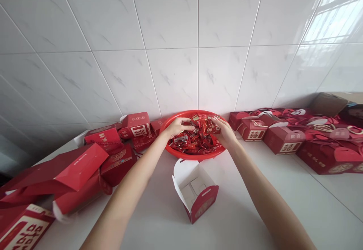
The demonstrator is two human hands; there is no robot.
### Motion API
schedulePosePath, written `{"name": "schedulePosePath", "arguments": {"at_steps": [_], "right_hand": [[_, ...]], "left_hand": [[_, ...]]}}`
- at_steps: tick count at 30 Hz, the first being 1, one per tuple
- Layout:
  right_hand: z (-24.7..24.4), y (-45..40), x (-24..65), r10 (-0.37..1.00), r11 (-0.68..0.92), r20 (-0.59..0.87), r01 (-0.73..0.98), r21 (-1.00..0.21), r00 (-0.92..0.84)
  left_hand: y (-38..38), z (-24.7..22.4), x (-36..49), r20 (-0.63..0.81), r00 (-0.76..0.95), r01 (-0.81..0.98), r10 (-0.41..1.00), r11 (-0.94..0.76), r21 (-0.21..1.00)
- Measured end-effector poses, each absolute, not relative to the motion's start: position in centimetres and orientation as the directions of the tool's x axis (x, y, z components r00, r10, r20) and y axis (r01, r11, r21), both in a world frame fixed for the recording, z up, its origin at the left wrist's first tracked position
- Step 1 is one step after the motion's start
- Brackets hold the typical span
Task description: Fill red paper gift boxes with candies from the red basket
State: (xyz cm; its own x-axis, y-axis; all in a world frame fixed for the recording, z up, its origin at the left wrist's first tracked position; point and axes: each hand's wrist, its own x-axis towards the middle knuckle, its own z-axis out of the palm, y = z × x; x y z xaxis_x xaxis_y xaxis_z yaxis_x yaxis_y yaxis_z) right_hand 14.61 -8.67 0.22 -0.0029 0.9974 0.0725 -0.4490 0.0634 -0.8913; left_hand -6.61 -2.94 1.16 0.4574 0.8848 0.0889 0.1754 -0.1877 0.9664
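A red plastic basket [166,148] stands against the wall, filled with red wrapped candies [198,144]. Both hands reach into it. At its left side, my left hand [177,128] has its fingers curled against a wrapped candy [195,120]; the grip is partly hidden among the wrappers. My right hand [226,132] pinches a red candy packet [211,124] with a pale hexagon pattern near the right rim. In front of the basket sits an open red gift box [204,203], white inside, its top flaps spread and no candy visible in it.
Red gift boxes [81,166] lie jumbled on the left of the white table [159,212]. More closed red boxes [285,140] stand in rows on the right, with a brown carton [329,103] behind. A tiled wall [172,76] bounds the back.
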Motion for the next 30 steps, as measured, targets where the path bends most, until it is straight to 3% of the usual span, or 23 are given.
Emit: {"name": "schedulePosePath", "arguments": {"at_steps": [17, 25, 30], "right_hand": [[0.4, -8.8, 14.8, 0.984, 0.058, 0.128, -0.456, -0.888, -0.124], [0.4, -8.7, 14.8, 0.994, 0.054, 0.093, -0.496, -0.867, -0.056], [0.4, -8.5, 14.7, 0.997, 0.038, 0.068, -0.502, -0.864, -0.041]], "left_hand": [[-2.4, 1.0, -5.9, 0.151, 0.429, 0.113, 0.891, -0.219, 0.969], [-2.8, 1.5, -4.6, 0.170, 0.559, 0.043, 0.811, -0.233, 0.971], [-2.4, 1.0, -4.5, 0.174, 0.555, 0.054, 0.813, -0.244, 0.968]]}}
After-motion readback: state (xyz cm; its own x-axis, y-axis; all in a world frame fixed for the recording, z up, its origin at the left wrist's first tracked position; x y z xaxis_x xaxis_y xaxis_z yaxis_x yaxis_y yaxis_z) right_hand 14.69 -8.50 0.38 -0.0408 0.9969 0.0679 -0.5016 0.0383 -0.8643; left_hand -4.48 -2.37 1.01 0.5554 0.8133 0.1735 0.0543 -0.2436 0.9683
